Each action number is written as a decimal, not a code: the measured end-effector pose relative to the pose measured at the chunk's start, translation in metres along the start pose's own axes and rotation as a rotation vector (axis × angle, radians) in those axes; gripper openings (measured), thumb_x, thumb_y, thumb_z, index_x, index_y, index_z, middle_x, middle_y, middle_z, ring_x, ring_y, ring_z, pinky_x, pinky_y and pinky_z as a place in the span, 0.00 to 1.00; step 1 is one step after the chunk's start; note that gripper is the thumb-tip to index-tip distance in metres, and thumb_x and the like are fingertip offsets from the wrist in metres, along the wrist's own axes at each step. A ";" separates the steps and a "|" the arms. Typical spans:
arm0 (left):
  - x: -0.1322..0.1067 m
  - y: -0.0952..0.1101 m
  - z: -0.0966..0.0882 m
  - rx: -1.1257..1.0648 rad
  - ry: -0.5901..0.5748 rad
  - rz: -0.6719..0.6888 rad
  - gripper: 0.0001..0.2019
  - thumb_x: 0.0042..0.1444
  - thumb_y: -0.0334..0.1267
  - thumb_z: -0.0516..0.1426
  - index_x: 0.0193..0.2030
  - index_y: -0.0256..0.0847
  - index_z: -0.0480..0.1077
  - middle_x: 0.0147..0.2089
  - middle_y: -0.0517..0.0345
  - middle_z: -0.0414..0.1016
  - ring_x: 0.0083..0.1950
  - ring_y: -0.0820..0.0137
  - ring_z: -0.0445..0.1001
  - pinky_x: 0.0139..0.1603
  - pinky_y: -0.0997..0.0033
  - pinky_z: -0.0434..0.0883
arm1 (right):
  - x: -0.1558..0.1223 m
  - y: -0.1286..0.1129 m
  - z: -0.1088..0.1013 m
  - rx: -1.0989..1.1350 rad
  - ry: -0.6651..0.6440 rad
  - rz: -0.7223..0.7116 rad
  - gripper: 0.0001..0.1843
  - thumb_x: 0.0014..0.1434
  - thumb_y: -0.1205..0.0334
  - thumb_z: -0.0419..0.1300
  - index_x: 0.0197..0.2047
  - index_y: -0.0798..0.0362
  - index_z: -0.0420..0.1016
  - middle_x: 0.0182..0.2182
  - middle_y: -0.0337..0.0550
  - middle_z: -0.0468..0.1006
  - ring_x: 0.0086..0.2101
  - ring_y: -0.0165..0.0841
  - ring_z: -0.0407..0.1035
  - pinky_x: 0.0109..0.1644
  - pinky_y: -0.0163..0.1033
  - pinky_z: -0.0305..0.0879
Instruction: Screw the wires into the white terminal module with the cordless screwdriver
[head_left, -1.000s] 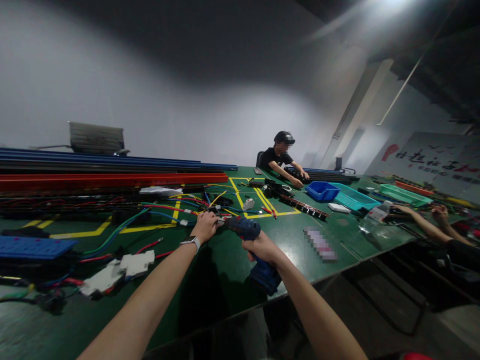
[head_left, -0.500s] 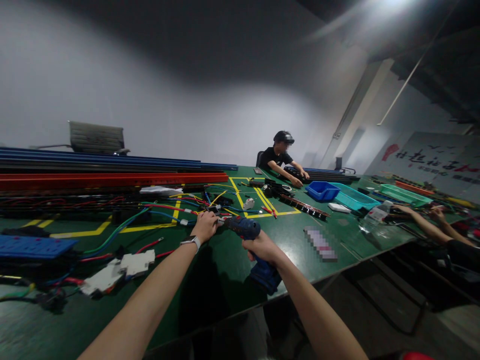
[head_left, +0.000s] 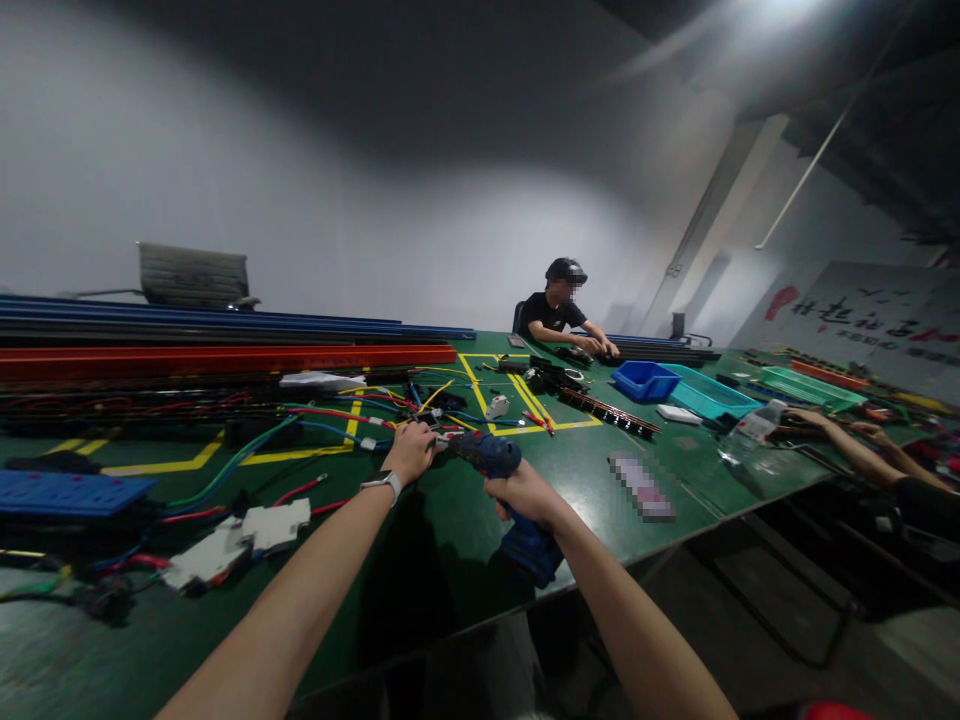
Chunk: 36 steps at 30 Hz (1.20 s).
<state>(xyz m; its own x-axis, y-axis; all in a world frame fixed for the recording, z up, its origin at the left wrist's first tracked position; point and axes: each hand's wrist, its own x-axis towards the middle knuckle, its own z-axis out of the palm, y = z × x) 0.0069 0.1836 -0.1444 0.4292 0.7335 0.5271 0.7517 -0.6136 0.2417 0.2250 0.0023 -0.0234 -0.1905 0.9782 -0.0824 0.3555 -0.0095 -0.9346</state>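
Observation:
A blue cordless drill (head_left: 491, 456) is gripped in my right hand (head_left: 527, 492), with its nose pointing left. Its battery base (head_left: 531, 555) hangs just over the green table (head_left: 570, 450). My left hand (head_left: 410, 452) is closed at the drill's tip, around a small piece that its fingers mostly hide. Coloured wires (head_left: 375, 417) in red, yellow, blue and green run up to the far side of that hand. Nearby, a small white block (head_left: 496, 407) lies beyond the drill.
White breaker modules (head_left: 276, 524) and a blue power strip (head_left: 71, 495) lie at left. Long orange trunking (head_left: 225, 362) runs along the back left. A blue bin (head_left: 645, 381), a teal tray (head_left: 709, 392) and a blurred flat item (head_left: 642, 487) are at right. Two co-workers sit nearby.
My hands and the drill stay in practically the same place. The co-worker across the table has drawn both hands closer together, with a dark part now in front of them.

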 end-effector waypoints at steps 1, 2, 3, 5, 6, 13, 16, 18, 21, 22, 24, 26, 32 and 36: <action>0.000 0.000 0.000 -0.002 0.000 -0.002 0.10 0.60 0.45 0.57 0.41 0.45 0.78 0.43 0.49 0.75 0.49 0.57 0.70 0.54 0.53 0.59 | 0.000 0.000 0.000 -0.003 -0.001 0.003 0.14 0.49 0.68 0.56 0.41 0.54 0.72 0.14 0.29 0.66 0.16 0.27 0.64 0.20 0.29 0.57; 0.000 0.000 -0.001 -0.005 -0.002 -0.004 0.10 0.60 0.45 0.57 0.41 0.46 0.78 0.43 0.49 0.75 0.49 0.57 0.70 0.54 0.54 0.58 | 0.000 -0.001 0.000 -0.005 -0.003 0.007 0.13 0.49 0.68 0.56 0.40 0.54 0.72 0.14 0.29 0.66 0.15 0.27 0.64 0.20 0.29 0.57; 0.000 0.001 -0.001 -0.008 -0.005 -0.006 0.10 0.60 0.45 0.57 0.41 0.46 0.78 0.43 0.49 0.75 0.49 0.57 0.70 0.54 0.54 0.58 | -0.001 -0.001 0.000 -0.006 -0.005 0.011 0.13 0.49 0.68 0.56 0.40 0.55 0.72 0.13 0.29 0.67 0.15 0.27 0.64 0.20 0.30 0.57; 0.000 0.001 -0.002 -0.012 -0.008 -0.012 0.10 0.59 0.45 0.57 0.42 0.46 0.78 0.43 0.49 0.75 0.49 0.57 0.69 0.54 0.54 0.58 | -0.001 -0.001 0.000 -0.008 -0.006 0.018 0.11 0.49 0.68 0.56 0.38 0.55 0.72 0.13 0.30 0.68 0.16 0.27 0.64 0.20 0.29 0.58; 0.000 0.001 -0.002 -0.013 -0.008 -0.014 0.10 0.59 0.45 0.57 0.42 0.46 0.78 0.43 0.49 0.75 0.49 0.57 0.69 0.55 0.54 0.58 | -0.001 -0.001 0.000 -0.009 -0.005 0.018 0.10 0.49 0.67 0.56 0.38 0.55 0.72 0.13 0.30 0.68 0.16 0.27 0.64 0.20 0.29 0.58; 0.000 0.002 -0.002 -0.022 -0.004 -0.014 0.11 0.60 0.45 0.56 0.42 0.46 0.78 0.43 0.48 0.75 0.49 0.57 0.70 0.55 0.53 0.58 | -0.001 -0.001 -0.001 -0.014 -0.014 0.003 0.11 0.50 0.67 0.56 0.38 0.54 0.72 0.14 0.31 0.69 0.16 0.28 0.65 0.20 0.29 0.58; 0.000 0.002 -0.002 -0.021 -0.008 -0.021 0.11 0.60 0.45 0.57 0.42 0.46 0.78 0.43 0.48 0.75 0.49 0.57 0.70 0.55 0.53 0.58 | -0.002 -0.002 0.000 -0.019 -0.006 0.006 0.11 0.50 0.67 0.56 0.38 0.54 0.72 0.14 0.31 0.68 0.16 0.28 0.65 0.20 0.29 0.58; 0.000 0.002 -0.001 -0.016 -0.006 -0.024 0.11 0.59 0.45 0.57 0.42 0.46 0.78 0.43 0.48 0.75 0.49 0.57 0.69 0.55 0.53 0.58 | -0.002 -0.002 0.000 -0.021 -0.005 0.005 0.11 0.50 0.67 0.56 0.39 0.55 0.72 0.14 0.30 0.68 0.16 0.27 0.65 0.20 0.29 0.58; 0.000 0.001 0.000 -0.007 -0.001 -0.023 0.11 0.60 0.45 0.57 0.42 0.46 0.78 0.43 0.49 0.75 0.49 0.57 0.69 0.55 0.53 0.58 | -0.001 -0.002 0.000 -0.022 -0.002 0.010 0.11 0.50 0.68 0.56 0.39 0.54 0.72 0.14 0.30 0.68 0.15 0.27 0.64 0.20 0.29 0.57; 0.000 0.001 0.001 -0.005 0.002 -0.022 0.11 0.60 0.45 0.57 0.42 0.46 0.78 0.43 0.49 0.75 0.49 0.57 0.69 0.55 0.53 0.58 | -0.001 -0.002 -0.001 -0.024 -0.006 0.012 0.11 0.50 0.68 0.56 0.39 0.54 0.72 0.13 0.30 0.67 0.15 0.27 0.64 0.20 0.29 0.57; 0.000 0.001 0.001 -0.001 0.008 -0.021 0.11 0.60 0.45 0.57 0.42 0.46 0.78 0.43 0.49 0.75 0.49 0.57 0.69 0.55 0.53 0.58 | 0.000 -0.001 -0.001 -0.031 -0.017 0.008 0.11 0.50 0.68 0.56 0.38 0.54 0.72 0.13 0.30 0.67 0.15 0.27 0.64 0.20 0.29 0.58; -0.001 0.001 0.002 0.000 0.016 -0.017 0.10 0.60 0.44 0.57 0.42 0.46 0.78 0.43 0.49 0.75 0.49 0.57 0.69 0.55 0.53 0.57 | 0.000 0.000 -0.002 -0.036 -0.022 0.000 0.11 0.50 0.69 0.56 0.38 0.54 0.72 0.13 0.30 0.68 0.15 0.27 0.64 0.21 0.29 0.58; 0.000 0.001 0.002 -0.002 0.011 -0.023 0.11 0.61 0.46 0.57 0.42 0.46 0.78 0.43 0.50 0.75 0.49 0.58 0.69 0.55 0.54 0.57 | 0.000 0.002 -0.002 -0.046 -0.004 -0.010 0.08 0.50 0.68 0.56 0.36 0.54 0.71 0.13 0.31 0.68 0.16 0.28 0.64 0.20 0.29 0.56; 0.000 0.002 0.001 -0.007 0.010 -0.022 0.11 0.61 0.45 0.56 0.42 0.47 0.78 0.43 0.49 0.75 0.49 0.57 0.69 0.55 0.53 0.58 | 0.000 0.002 -0.001 -0.036 0.004 -0.015 0.07 0.50 0.67 0.56 0.35 0.54 0.70 0.13 0.30 0.67 0.15 0.27 0.64 0.20 0.29 0.56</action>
<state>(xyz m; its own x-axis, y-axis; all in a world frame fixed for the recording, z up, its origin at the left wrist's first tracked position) 0.0085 0.1827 -0.1451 0.4076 0.7439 0.5296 0.7574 -0.5994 0.2590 0.2266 0.0020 -0.0248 -0.1926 0.9790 -0.0673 0.3858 0.0124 -0.9225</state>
